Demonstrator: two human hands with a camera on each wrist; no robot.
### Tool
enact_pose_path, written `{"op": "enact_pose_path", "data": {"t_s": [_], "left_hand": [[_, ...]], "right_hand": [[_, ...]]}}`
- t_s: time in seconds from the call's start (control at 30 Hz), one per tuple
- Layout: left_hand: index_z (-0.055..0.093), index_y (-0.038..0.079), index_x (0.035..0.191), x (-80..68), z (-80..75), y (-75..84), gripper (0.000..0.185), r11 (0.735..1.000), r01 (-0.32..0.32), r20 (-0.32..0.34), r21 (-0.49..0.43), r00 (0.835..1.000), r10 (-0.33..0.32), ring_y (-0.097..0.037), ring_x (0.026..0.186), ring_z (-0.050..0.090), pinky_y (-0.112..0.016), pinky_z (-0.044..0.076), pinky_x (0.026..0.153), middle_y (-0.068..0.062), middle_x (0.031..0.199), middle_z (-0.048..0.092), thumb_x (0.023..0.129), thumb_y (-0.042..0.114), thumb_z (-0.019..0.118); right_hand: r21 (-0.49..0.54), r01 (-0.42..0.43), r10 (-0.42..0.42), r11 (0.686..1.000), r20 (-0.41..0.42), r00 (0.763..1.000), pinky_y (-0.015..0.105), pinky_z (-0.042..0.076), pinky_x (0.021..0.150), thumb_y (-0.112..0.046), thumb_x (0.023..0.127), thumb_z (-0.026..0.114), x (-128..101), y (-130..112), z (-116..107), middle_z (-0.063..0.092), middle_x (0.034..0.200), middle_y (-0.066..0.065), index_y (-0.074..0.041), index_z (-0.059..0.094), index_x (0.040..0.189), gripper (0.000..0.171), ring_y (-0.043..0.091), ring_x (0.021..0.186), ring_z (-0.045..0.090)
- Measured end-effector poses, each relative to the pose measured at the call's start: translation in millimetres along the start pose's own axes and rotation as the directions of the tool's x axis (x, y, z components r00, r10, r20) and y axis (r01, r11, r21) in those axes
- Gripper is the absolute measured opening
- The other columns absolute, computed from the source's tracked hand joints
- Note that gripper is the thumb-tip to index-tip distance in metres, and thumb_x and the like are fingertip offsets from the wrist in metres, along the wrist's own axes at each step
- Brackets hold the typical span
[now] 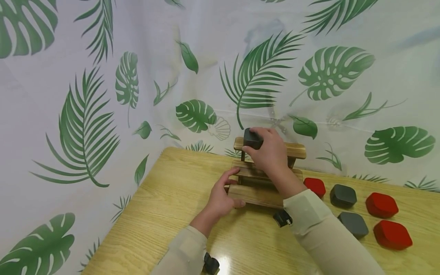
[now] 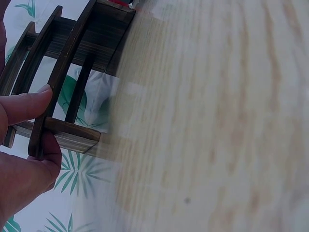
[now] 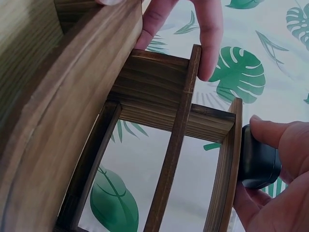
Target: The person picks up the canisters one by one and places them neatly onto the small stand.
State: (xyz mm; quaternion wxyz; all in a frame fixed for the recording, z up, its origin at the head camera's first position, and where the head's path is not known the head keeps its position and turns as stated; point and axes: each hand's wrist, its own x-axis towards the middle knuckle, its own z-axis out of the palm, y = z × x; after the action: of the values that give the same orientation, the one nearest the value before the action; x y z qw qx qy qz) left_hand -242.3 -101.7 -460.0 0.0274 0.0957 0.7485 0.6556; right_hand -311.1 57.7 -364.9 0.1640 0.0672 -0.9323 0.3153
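My right hand point(image 1: 269, 152) grips a dark grey box point(image 1: 253, 139) on the top step of the wooden tiered stand point(image 1: 261, 179) at the far side of the worktop point(image 1: 165, 214). My left hand point(image 1: 223, 196) pinches the stand's near left end. To the right lie red boxes point(image 1: 381, 205) and grey boxes point(image 1: 343, 196).

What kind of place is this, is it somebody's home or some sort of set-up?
Probably a staged tabletop recording set-up, not a lived-in room. A leaf-print cloth backdrop hangs behind a plain wooden table, and only a small stepped wooden rack and red and grey boxes sit on it.
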Motion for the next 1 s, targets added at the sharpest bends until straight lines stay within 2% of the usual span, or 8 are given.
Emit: {"op": "enact_pose_path", "data": {"t_s": [0.1,0.2,0.37,0.5,0.63,0.77,1.0], "left_hand": [[0.052,0.016,0.145,-6.5,-0.8,12.9,0.091,1.0,-0.014,-0.003,-0.008,1.0,0.014,-0.039,0.119,0.049,-0.046,0.05,0.08,-0.005,0.142,0.048,0.067,-0.023,0.078],[0.053,0.015,0.144,-7.4,-0.6,15.6,0.089,1.0,-0.016,-0.009,-0.003,1.0,0.016,-0.039,0.117,0.049,-0.044,0.049,0.08,-0.007,0.139,0.049,0.067,-0.023,0.078],[0.052,0.022,0.145,0.4,1.3,1.1,0.093,1.0,0.015,-0.014,0.006,1.0,-0.015,-0.035,0.118,0.05,-0.043,0.049,0.081,-0.003,0.14,0.049,0.067,-0.022,0.079],[0.052,0.03,0.145,5.9,1.3,-13.0,0.098,1.0,0.014,-0.016,0.003,1.0,-0.014,-0.033,0.116,0.051,-0.042,0.05,0.079,0.0,0.14,0.048,0.066,-0.02,0.081],[0.052,0.037,0.143,6.9,0.5,-15.8,0.099,1.0,0.017,-0.013,0.0,1.0,-0.017,-0.03,0.115,0.051,-0.04,0.051,0.074,0.002,0.14,0.048,0.066,-0.017,0.083],[0.053,0.038,0.142,7.1,0.2,-16.3,0.097,1.0,0.025,-0.01,0.0,1.0,-0.025,-0.029,0.113,0.052,-0.038,0.052,0.07,0.001,0.137,0.049,0.067,-0.017,0.083],[0.053,0.036,0.143,6.6,-0.4,-17.6,0.096,1.0,0.022,0.0,-0.005,1.0,-0.022,-0.032,0.112,0.051,-0.037,0.051,0.071,-0.007,0.137,0.05,0.069,-0.017,0.082]], "right_hand": [[-0.006,0.0,0.0,1.0,-0.001,1.0,0.057,0.043,0.094,-0.031,0.084,0.082,0.6,0.0,0.0,0.053,0.135,0.019,-0.015,0.061,0.137,0.059,0.041,0.119,0.051],[-0.009,-0.002,0.002,1.0,-0.001,1.0,0.057,0.043,0.094,-0.031,0.084,0.083,1.0,-0.1,-0.3,0.052,0.135,0.019,-0.016,0.062,0.137,0.059,0.041,0.119,0.05],[-0.007,-0.013,0.013,1.0,-0.002,1.0,0.057,0.043,0.094,-0.031,0.083,0.083,1.6,-1.1,-0.4,0.052,0.134,0.019,-0.016,0.062,0.137,0.06,0.04,0.119,0.05],[-0.007,-0.019,0.019,1.0,-0.008,1.0,0.057,0.042,0.095,-0.031,0.083,0.084,2.1,-2.2,-0.4,0.053,0.134,0.018,-0.017,0.062,0.137,0.06,0.04,0.119,0.051],[-0.012,-0.021,0.021,1.0,-0.012,1.0,0.057,0.042,0.095,-0.03,0.082,0.085,1.8,-2.6,-0.6,0.052,0.134,0.018,-0.017,0.062,0.137,0.06,0.04,0.119,0.051],[-0.015,-0.024,0.023,1.0,-0.016,1.0,0.057,0.043,0.094,-0.029,0.081,0.085,1.3,-1.8,0.0,0.052,0.134,0.018,-0.018,0.062,0.137,0.061,0.04,0.119,0.051],[-0.026,-0.025,0.025,0.999,-0.032,0.999,0.057,0.043,0.093,-0.028,0.08,0.086,1.0,0.6,2.9,0.053,0.134,0.018,-0.019,0.062,0.136,0.062,0.041,0.118,0.052]]}}
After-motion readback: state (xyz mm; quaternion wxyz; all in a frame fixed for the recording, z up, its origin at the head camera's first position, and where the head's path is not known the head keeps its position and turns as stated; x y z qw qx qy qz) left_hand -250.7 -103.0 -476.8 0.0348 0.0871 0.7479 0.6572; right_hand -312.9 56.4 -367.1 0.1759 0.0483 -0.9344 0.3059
